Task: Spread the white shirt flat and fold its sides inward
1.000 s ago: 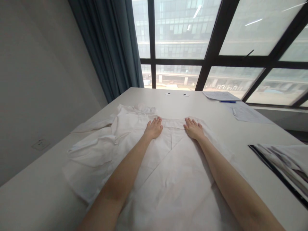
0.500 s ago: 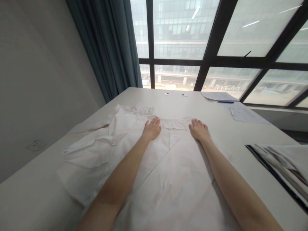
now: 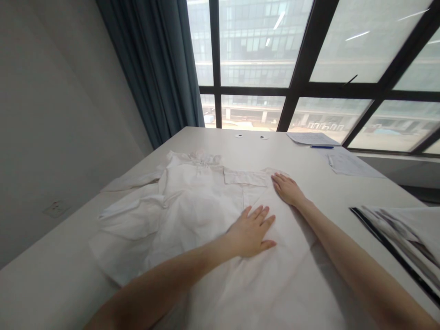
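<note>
White garment [image 3: 192, 215] is spread on the table [image 3: 247, 151] to its near edge; the left hand [image 3: 252, 231] is pressed on its middle, fingers splayed, nothing gripped. Farther, the right hand [image 3: 288, 189] is laid flat at the fold's edge, nothing clasped; tabletop is seen beyond, as far as the papers [image 3: 350, 164].

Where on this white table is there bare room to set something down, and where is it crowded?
Bare: the white table left of the white collared shirt; the strip between its collar and two small round discs; the gap between the right hand and the white paper sheet. Crowded: the middle, where the left hand presses the shirt.
</note>
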Demonstrator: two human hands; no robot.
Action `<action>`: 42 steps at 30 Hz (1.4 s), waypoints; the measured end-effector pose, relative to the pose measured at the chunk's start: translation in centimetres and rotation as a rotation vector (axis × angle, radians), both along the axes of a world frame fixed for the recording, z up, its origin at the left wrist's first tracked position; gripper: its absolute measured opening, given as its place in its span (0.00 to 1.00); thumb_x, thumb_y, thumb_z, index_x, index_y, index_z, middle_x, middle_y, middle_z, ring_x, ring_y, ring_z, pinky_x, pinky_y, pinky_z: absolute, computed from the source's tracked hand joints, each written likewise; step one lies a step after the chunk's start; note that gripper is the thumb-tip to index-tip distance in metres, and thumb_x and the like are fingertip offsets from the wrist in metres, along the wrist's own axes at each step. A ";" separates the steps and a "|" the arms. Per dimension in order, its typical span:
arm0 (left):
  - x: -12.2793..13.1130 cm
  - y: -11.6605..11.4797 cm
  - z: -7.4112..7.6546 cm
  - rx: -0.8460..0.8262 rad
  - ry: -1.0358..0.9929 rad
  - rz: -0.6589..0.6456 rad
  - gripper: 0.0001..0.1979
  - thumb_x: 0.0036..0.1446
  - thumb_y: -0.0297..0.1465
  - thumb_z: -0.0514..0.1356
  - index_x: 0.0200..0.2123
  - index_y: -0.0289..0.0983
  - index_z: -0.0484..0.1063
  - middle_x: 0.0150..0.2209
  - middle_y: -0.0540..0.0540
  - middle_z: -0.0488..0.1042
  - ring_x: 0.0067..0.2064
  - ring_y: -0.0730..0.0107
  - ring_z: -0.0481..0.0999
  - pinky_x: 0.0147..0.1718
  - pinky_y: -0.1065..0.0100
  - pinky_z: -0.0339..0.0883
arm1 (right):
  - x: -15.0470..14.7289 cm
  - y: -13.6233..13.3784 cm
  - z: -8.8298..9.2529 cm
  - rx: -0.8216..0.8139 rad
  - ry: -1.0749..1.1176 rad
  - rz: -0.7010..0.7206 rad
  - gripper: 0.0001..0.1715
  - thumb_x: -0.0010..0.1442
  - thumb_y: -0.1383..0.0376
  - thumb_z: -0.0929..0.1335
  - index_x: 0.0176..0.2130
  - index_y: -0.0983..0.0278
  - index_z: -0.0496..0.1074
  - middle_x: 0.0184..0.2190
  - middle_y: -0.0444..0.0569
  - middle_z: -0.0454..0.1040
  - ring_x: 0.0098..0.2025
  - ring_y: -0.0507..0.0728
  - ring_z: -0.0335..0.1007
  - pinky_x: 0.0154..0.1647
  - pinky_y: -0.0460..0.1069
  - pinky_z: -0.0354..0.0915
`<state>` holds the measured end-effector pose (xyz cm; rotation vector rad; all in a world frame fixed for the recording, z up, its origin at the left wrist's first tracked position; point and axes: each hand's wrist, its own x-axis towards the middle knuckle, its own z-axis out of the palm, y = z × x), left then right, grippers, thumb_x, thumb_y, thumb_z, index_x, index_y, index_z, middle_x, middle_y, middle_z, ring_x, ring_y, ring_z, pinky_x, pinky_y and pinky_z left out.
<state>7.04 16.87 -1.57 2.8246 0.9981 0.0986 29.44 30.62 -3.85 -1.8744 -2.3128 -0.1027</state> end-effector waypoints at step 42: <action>-8.3 -11.8 2.3 -0.158 -0.061 -0.194 0.35 0.65 0.52 0.47 0.69 0.44 0.47 0.70 0.41 0.45 0.71 0.51 0.44 0.66 0.48 0.45 | 3.3 -4.1 0.0 -0.068 -0.059 -0.042 0.35 0.68 0.51 0.51 0.68 0.61 0.52 0.69 0.51 0.52 0.69 0.58 0.47 0.66 0.61 0.50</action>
